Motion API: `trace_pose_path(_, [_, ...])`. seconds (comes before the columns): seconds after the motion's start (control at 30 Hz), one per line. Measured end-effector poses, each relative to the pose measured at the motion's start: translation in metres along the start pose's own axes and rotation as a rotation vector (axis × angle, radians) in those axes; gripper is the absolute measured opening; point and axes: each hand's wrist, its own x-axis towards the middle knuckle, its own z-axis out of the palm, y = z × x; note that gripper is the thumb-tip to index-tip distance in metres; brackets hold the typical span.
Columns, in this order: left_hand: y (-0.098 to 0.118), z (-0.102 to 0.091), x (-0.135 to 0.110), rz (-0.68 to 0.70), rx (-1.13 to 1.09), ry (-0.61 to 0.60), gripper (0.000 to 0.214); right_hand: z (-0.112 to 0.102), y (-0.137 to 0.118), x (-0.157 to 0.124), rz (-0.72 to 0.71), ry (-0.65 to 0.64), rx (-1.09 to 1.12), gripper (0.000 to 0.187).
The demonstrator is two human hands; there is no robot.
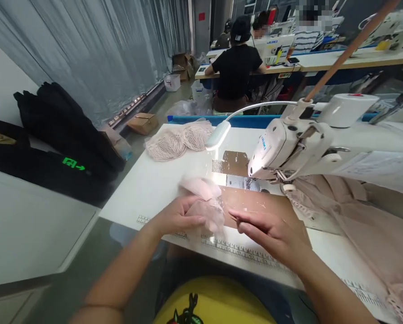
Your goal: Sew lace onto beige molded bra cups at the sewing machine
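Note:
My left hand pinches a crumpled piece of pale pink sheer fabric just above the front of the sewing table, left of the needle. The fabric is blurred by motion. Near its right side is my right hand, fingers drawn together and pointing left over the brown plate. A thin dark sliver shows at those fingertips, too small to name. Beyond both hands stands the white sewing machine, its needle area lit by a small lamp.
Pink lace cups lie at the table's back left. More pink fabric is heaped right of the machine. A printed ruler runs along the front edge. Ahead, a person in black sits at another table. Dark bags stand left.

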Motion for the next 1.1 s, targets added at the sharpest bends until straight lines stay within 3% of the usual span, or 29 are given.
trace_pose_path(0.07, [-0.002, 0.001, -0.003, -0.01, -0.041, -0.074, 0.044, 0.006, -0.01, 0.013, 0.035, -0.053, 0.109, 0.045])
trace_pose_path(0.23, [-0.004, 0.0, -0.007, 0.024, 0.03, -0.096, 0.051, 0.02, -0.018, 0.029, 0.044, -0.192, 0.408, 0.041])
trace_pose_path(0.4, [-0.002, 0.003, -0.004, 0.056, 0.123, -0.151, 0.043, 0.029, -0.024, 0.032, 0.042, -0.189, 0.47, 0.039])
trace_pose_path(0.5, [0.002, 0.007, -0.003, 0.111, 0.168, -0.179, 0.05, 0.027, -0.024, 0.028, 0.059, -0.116, 0.455, 0.04])
trace_pose_path(0.63, [0.009, 0.009, -0.009, 0.133, 0.257, -0.16, 0.06, 0.005, 0.009, 0.003, 0.051, 0.055, 0.025, 0.039])
trace_pose_path(0.77, [0.013, 0.015, -0.019, 0.097, 0.215, -0.166, 0.036, -0.027, 0.067, -0.033, 0.132, 0.402, -0.686, 0.04])
trace_pose_path(0.83, [0.015, 0.024, -0.018, 0.123, 0.201, -0.173, 0.03, -0.034, 0.078, -0.046, 0.1, 0.504, -0.819, 0.042])
trace_pose_path(0.9, [0.017, 0.038, -0.012, 0.173, 0.26, -0.184, 0.028, -0.029, 0.069, -0.053, 0.042, 0.503, -0.664, 0.038])
trace_pose_path(0.93, [0.018, 0.046, -0.006, 0.216, 0.303, -0.186, 0.027, -0.023, 0.059, -0.054, 0.012, 0.437, -0.506, 0.039])
trace_pose_path(1.0, [0.022, 0.058, 0.008, 0.338, 0.404, -0.155, 0.025, -0.004, 0.035, -0.049, -0.081, 0.198, -0.177, 0.051])
trace_pose_path(1.03, [0.024, 0.062, 0.016, 0.412, 0.464, -0.109, 0.024, 0.005, 0.024, -0.045, -0.068, 0.072, -0.035, 0.05])
trace_pose_path(1.1, [0.027, 0.064, 0.034, 0.527, 0.623, 0.037, 0.023, 0.022, 0.01, -0.036, 0.024, -0.046, 0.185, 0.031])
